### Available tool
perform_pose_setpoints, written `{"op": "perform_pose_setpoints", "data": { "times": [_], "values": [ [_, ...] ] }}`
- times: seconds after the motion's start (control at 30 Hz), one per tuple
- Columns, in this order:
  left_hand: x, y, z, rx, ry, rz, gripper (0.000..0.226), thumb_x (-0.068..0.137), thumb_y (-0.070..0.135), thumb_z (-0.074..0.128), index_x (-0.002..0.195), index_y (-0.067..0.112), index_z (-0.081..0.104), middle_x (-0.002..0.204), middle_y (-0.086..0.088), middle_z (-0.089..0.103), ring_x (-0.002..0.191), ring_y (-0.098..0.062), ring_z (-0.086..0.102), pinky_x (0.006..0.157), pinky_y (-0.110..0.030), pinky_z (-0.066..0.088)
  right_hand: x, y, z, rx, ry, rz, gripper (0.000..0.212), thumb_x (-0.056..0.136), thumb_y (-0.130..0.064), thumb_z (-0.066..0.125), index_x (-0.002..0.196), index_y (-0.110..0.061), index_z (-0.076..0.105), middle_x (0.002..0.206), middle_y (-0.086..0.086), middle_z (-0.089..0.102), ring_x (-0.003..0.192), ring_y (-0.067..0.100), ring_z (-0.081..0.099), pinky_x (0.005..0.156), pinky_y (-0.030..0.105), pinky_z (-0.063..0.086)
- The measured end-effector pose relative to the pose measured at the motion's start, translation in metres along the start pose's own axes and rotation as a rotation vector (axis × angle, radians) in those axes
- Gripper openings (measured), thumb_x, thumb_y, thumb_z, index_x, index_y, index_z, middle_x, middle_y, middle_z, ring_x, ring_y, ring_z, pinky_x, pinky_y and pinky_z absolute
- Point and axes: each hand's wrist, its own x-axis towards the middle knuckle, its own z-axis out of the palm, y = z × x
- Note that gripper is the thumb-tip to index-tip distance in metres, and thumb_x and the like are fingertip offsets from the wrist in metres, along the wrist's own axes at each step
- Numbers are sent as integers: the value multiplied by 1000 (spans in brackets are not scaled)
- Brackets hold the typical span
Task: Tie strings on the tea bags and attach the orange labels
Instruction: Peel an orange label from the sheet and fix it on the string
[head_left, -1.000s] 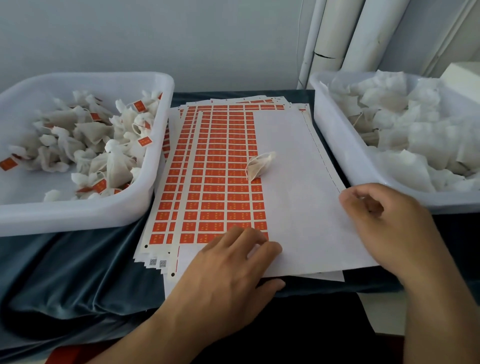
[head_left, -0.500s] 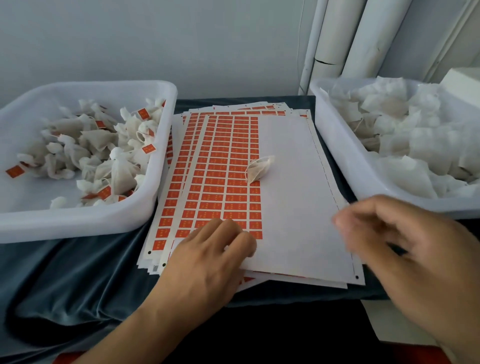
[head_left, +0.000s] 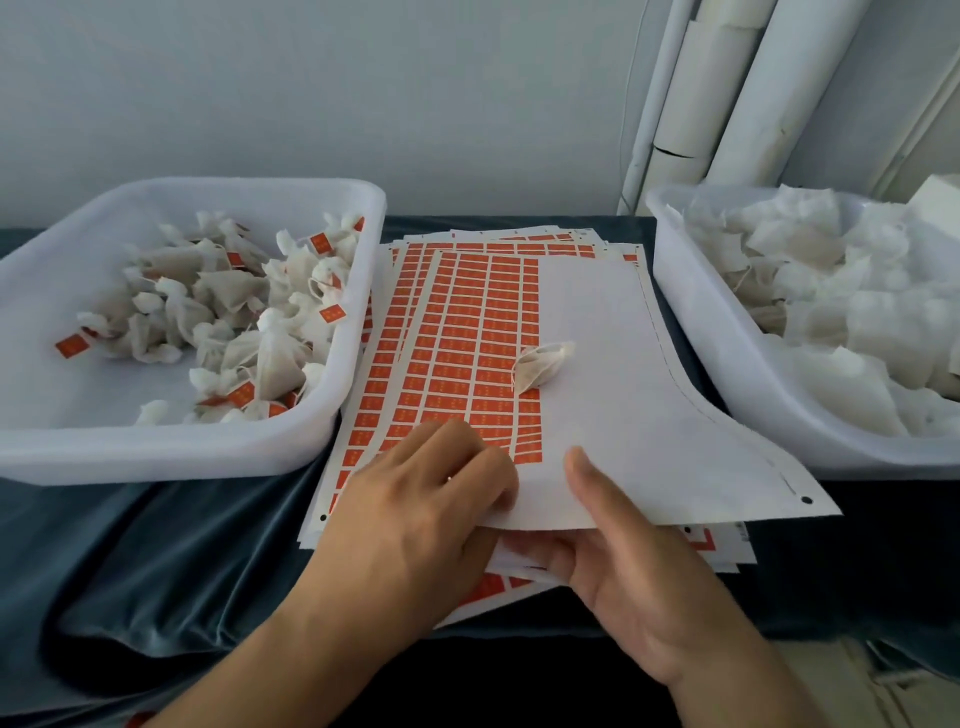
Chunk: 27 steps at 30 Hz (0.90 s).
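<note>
Dark teal cloth (head_left: 171, 597) covers the table nearest to the camera, and both forearms come over it, cut off by the lower edge. The right hand (head_left: 628, 587) holds the near edge of the top label sheet (head_left: 618, 405): its thumb lies on top of the paper and its fingers go under it, so the fingertips are hidden and only the knuckles show below the lifted edge. The left hand (head_left: 415, 525) rests just left of the right thumb, with fingers bent down on the orange labels (head_left: 457, 364) at the near end of the sheet; the fingertips are partly hidden, and I cannot tell whether they pinch the paper edge or only press it. Under both hands the stack of label sheets (head_left: 358, 452) fans out, and its lower sheets are mostly covered. Beyond the fingers, in the middle of the top sheet, one tea bag (head_left: 540, 364) lies on its side at the border between the orange rows and the blank white part; a thin string at it is hard to make out. Left of the left hand's fingers stands a white tray (head_left: 171, 457) with tea bags that already carry orange tags (head_left: 218, 317). Right of the right hand a second white tray (head_left: 737, 374) holds plain white bags (head_left: 852, 317), cut off by the frame edge. Farthest, white pipes (head_left: 727, 98) stand against the grey wall.
</note>
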Motion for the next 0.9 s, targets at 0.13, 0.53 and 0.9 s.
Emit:
{"op": "perform_pose_setpoints", "data": {
  "times": [0.13, 0.53, 0.9],
  "values": [
    [3, 0, -8, -100, -205, -32, 18, 88, 36, 74, 99, 33, 60, 105, 18, 60, 94, -6, 61, 76, -25, 58, 7, 9, 3, 135, 265, -65, 43, 77, -30, 78, 120, -30, 71, 114, 8, 77, 103, 31, 75, 78, 50, 63],
    [30, -4, 15, -76, -235, -221, 55, 90, 76, 44, 124, 39, 68, 115, 23, 64, 97, 1, 57, 80, -18, 50, 10, 18, -7, -64, 372, -91, 18, 93, -31, 71, 101, -46, 77, 107, -1, 79, 98, 26, 76, 89, 58, 58],
    [33, -4, 12, -4, -210, -101, 17, 96, 36, 68, 91, 25, 79, 87, 9, 70, 72, -9, 64, 62, -28, 56, 11, 22, -7, -165, 352, -172, 45, 55, -67, 78, 99, -65, 70, 112, -21, 75, 102, 9, 74, 97, 48, 56]
  ]
}}
